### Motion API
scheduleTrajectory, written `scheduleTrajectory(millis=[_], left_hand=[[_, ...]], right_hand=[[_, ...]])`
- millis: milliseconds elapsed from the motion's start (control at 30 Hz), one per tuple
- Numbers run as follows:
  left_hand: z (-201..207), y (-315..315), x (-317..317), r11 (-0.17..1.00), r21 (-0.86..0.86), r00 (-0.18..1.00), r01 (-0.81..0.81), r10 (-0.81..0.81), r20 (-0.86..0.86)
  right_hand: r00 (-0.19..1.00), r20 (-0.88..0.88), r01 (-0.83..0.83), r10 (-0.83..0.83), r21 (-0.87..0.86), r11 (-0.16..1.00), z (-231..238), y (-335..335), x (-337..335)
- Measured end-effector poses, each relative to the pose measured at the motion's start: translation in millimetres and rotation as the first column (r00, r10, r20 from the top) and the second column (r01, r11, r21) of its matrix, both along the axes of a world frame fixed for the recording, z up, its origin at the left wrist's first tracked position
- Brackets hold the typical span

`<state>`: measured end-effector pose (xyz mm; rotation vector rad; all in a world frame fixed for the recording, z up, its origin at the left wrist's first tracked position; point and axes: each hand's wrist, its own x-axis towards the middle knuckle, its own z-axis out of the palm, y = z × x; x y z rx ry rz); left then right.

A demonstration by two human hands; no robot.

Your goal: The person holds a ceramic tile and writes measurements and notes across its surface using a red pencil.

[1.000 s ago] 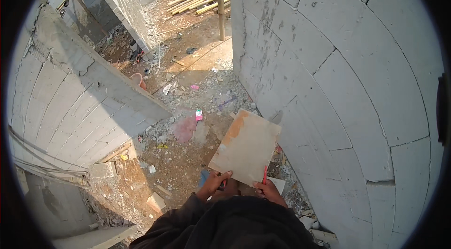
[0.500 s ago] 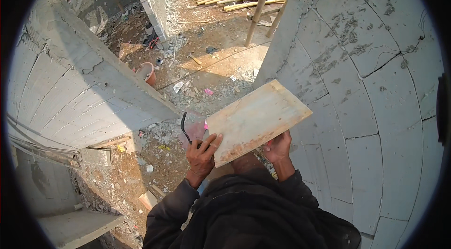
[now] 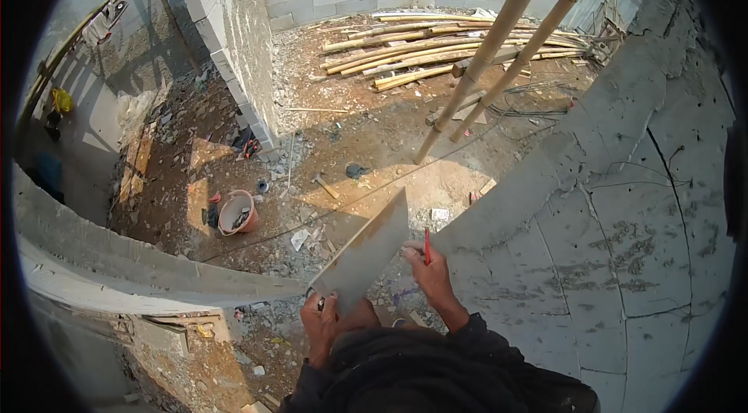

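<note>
Grey panel (image 3: 370,245), one, tilted above rubble-strewn ground (image 3: 374,121); left grip (image 3: 320,321) clamped on its lower end. Right grip (image 3: 431,273) closed round one red pencil-shaped tool (image 3: 427,245), near panel's edge. Beyond: two bamboo poles (image 3: 486,54), one bucket (image 3: 251,221).

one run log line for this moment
left hand: grips board | right hand: holds slim red tool | bucket: ahead left

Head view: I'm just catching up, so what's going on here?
The person's left hand grips a thin board near its lower end, holding it at a slant. The right hand holds a slim red tool close beside the board. Beyond, a bucket stands on the rubble-strewn ground.
</note>
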<state>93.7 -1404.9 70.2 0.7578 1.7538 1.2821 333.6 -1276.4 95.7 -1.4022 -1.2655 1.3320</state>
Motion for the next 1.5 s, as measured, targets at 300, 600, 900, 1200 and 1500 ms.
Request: scheduleTrajectory(millis=[300,600,900,1200,1500], left_hand=[[-62,291,-143,0.995,0.097,0.917,-0.016,-0.024,0.399],[-25,522,-192,0.99,0.114,0.892,0.083,-0.125,0.435],[-7,743,-168,0.949,0.178,0.839,0.261,-0.314,0.444],[22,984,-86,0.757,0.195,0.637,0.623,-0.636,0.436],[76,1170,90,0.286,0.203,0.166,0.936,-0.871,0.463]], right_hand=[[0.916,0.174,0.332,-0.361,0.175,0.927,-44,205,-37],[0.935,-0.019,0.352,-0.353,-0.043,0.935,-38,364,-45],[0.936,-0.213,0.291,-0.279,0.025,0.956,6,560,-54],[0.864,-0.053,0.481,-0.502,0.385,0.788,114,707,-33],[0.369,-0.146,0.911,-0.918,0.255,0.325,136,776,-30]])
